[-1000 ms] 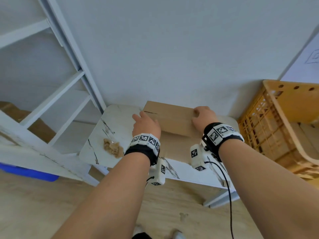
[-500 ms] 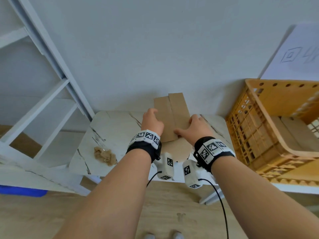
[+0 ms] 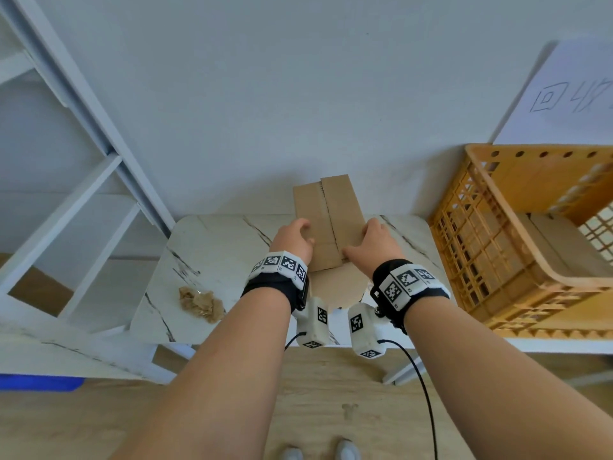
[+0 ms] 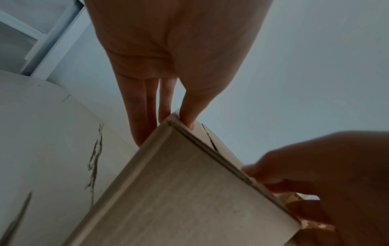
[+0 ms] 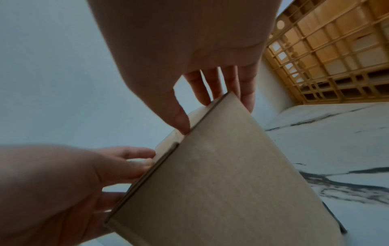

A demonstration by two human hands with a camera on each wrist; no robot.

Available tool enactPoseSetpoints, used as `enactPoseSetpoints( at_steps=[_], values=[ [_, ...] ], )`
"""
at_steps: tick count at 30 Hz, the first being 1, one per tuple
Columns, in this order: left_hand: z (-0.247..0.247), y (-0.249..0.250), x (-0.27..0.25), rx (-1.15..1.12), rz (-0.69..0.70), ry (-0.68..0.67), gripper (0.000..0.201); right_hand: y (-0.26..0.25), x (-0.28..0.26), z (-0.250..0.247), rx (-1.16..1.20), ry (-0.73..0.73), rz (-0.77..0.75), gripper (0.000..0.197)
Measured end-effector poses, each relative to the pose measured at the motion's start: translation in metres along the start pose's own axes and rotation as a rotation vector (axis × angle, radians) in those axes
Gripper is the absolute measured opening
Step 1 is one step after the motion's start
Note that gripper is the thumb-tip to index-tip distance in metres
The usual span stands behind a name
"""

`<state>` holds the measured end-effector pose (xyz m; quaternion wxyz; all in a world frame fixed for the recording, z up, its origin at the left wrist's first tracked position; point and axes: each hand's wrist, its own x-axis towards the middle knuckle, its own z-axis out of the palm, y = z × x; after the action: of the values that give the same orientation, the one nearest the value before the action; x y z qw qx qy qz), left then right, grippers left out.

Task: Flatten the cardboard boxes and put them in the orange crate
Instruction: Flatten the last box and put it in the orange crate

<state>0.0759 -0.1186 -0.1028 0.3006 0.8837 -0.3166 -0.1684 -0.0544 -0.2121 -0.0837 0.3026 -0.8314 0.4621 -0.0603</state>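
A brown cardboard box stands on end on the white marble table, its seam running away from me and a loose flap spread at its near end. My left hand grips its left side, thumb on the upper face and fingers down the side. My right hand grips the right side the same way, thumb on the face. The box fills both wrist views. The orange crate stands at the right.
Flattened cardboard lies inside the crate. A crumpled brown wad sits on the table's left part. A white slatted frame leans at the left. A paper sign hangs on the wall above the crate. The wall is close behind the table.
Both hands have turned the box from lying crosswise to standing lengthwise, and have closed in on its two sides. My view has shifted right, showing more of the crate.
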Motion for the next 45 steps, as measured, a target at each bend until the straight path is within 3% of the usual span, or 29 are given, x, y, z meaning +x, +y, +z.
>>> enactPoseSetpoints(
  at_steps=[7, 13, 16, 23, 25, 33, 38, 41, 45],
  values=[
    [-0.002, -0.003, 0.002, -0.006, 0.019, 0.026, 0.039, 0.014, -0.001, -0.003, 0.16, -0.011, -0.017, 0.067],
    [-0.005, -0.002, 0.0, 0.011, 0.018, 0.034, 0.039, 0.013, -0.007, -0.008, -0.009, -0.01, -0.065, 0.07],
    [-0.004, 0.002, -0.002, 0.022, 0.018, 0.028, 0.037, 0.007, -0.008, -0.006, -0.034, 0.02, -0.018, 0.067],
    [-0.005, 0.002, -0.003, -0.034, 0.016, 0.001, 0.036, -0.012, -0.003, 0.002, -0.068, 0.069, 0.096, 0.088],
    [-0.007, 0.001, -0.004, -0.057, 0.015, -0.008, 0.036, -0.016, -0.002, 0.005, -0.068, 0.078, 0.108, 0.079],
    [-0.003, 0.016, -0.007, 0.071, 0.026, -0.025, 0.041, -0.027, -0.011, -0.02, 0.051, 0.117, 0.136, 0.013],
    [0.003, 0.039, -0.01, 0.199, -0.052, -0.084, 0.093, -0.016, -0.012, -0.035, 0.111, 0.142, 0.111, 0.022],
    [0.005, 0.046, -0.011, 0.308, -0.054, -0.08, 0.086, -0.007, -0.014, -0.033, 0.195, 0.158, 0.088, 0.03],
    [0.0, 0.05, -0.009, 0.173, -0.097, -0.034, 0.065, 0.001, -0.017, -0.035, 0.108, 0.111, 0.121, 0.028]
  ],
)
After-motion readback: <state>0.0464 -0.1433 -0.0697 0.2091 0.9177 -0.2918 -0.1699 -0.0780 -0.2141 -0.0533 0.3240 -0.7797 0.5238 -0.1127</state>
